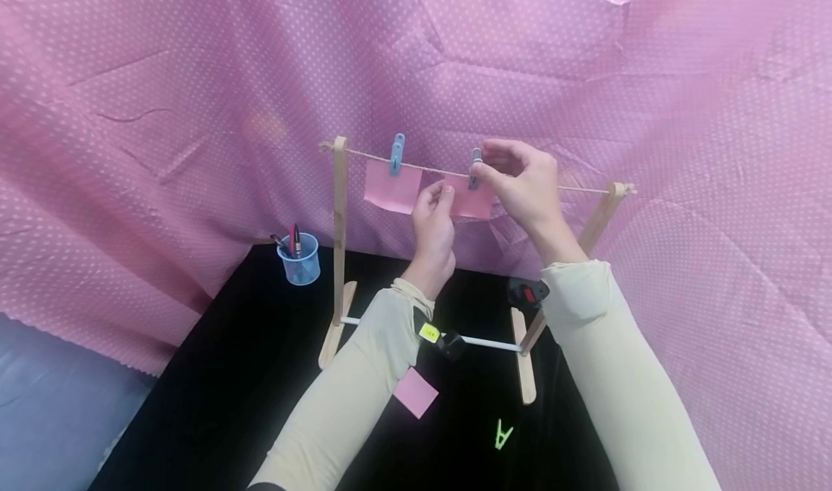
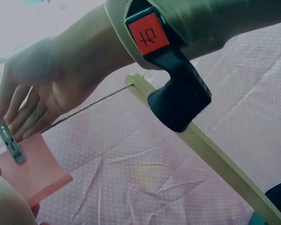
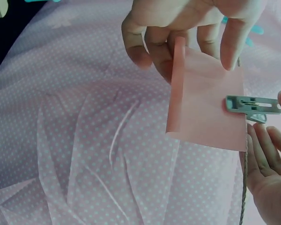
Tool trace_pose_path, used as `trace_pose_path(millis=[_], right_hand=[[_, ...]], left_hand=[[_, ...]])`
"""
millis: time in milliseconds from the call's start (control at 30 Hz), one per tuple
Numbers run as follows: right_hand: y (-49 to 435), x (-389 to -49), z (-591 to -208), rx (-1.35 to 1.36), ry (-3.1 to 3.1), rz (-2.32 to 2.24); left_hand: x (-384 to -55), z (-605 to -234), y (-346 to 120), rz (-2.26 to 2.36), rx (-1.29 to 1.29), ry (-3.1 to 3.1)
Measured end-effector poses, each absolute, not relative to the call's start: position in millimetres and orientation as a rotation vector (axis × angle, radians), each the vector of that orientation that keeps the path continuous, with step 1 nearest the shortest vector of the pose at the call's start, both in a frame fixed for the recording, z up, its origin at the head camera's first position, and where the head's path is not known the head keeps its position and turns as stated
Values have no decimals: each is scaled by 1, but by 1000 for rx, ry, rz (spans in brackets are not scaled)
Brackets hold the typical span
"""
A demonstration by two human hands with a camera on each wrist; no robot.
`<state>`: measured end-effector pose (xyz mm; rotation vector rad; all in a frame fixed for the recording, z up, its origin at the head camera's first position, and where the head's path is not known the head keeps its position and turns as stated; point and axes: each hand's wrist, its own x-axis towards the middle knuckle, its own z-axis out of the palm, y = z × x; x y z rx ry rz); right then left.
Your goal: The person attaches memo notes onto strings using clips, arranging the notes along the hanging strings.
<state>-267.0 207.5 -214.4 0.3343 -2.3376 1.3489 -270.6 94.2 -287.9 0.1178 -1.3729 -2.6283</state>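
Observation:
My left hand pinches the left edge of a pink paper note, thumb in front and fingers behind. The note hangs at a twine line, with a grey clothespin across its top edge. My right hand pinches the upper end of that clothespin between thumb and fingers. Farther left on the line, a blue clothespin holds another pink note, which hangs by itself. In the right wrist view the gripped note's lower edge curls.
Wooden posts carry the twine, joined low down by a white rod. On the black table lie a loose pink note and a green clothespin. A blue cup with pens stands left. Pink dotted cloth hangs behind.

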Motion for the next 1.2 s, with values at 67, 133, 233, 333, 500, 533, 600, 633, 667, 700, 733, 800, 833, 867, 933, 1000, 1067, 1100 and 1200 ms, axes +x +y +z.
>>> trace_pose_path(millis=[67, 133, 233, 333, 500, 533, 600, 633, 667, 700, 733, 800, 833, 867, 933, 1000, 1067, 1100, 1200], right_hand=[[208, -267, -214, 337, -2327, 1346], [208, -266, -214, 343, -2313, 1346], [208, -264, -214, 348, -2271, 1362], [210, -261, -215, 351, -2204, 1383], [219, -251, -221, 360, -2044, 1407], [222, -248, -224, 367, -2009, 1395], [226, -241, -231, 398, -1929, 1376], [229, -237, -235, 418, -1892, 1370], [231, -234, -239, 445, -1855, 1360], [233, -229, -243, 465, -1824, 1353], [236, -225, -249, 481, -1798, 1357], [243, -215, -262, 512, -1754, 1372], [247, -210, -269, 517, -1744, 1380], [251, -205, -276, 514, -1739, 1393], [259, -196, -293, 498, -1748, 1413], [266, -187, -310, 466, -1771, 1440], [273, -177, -329, 407, -1808, 1477], [275, -172, -339, 374, -1833, 1487], [282, -155, -372, 270, -1887, 1560]], left_hand=[[-271, -290, 93, -2640, 125, -1385], [-271, -293, 92, -2655, 132, -1395], [-271, -299, 91, -2694, 135, -1401], [-270, -307, 87, -2724, 134, -1424], [-262, -330, 73, -2733, 132, -1621], [-259, -336, 69, -2727, 127, -1680], [-255, -349, 60, -2705, 111, -1788], [-253, -357, 55, -2698, 105, -1827], [-252, -365, 49, -2686, 97, -1862], [-251, -374, 43, -2684, 96, -1877], [-250, -383, 38, -2679, 95, -1879], [-247, -403, 26, -2670, 96, -1876], [-245, -414, 20, -2663, 102, -1877], [-243, -424, 15, -2647, 109, -1884], [-238, -444, 4, -2611, 140, -1910], [-233, -464, -7, -2568, 183, -1965], [-226, -484, -16, -2524, 233, -2029], [-223, -494, -19, -2508, 255, -2057], [-212, -522, -26, -2446, 297, -2146]])
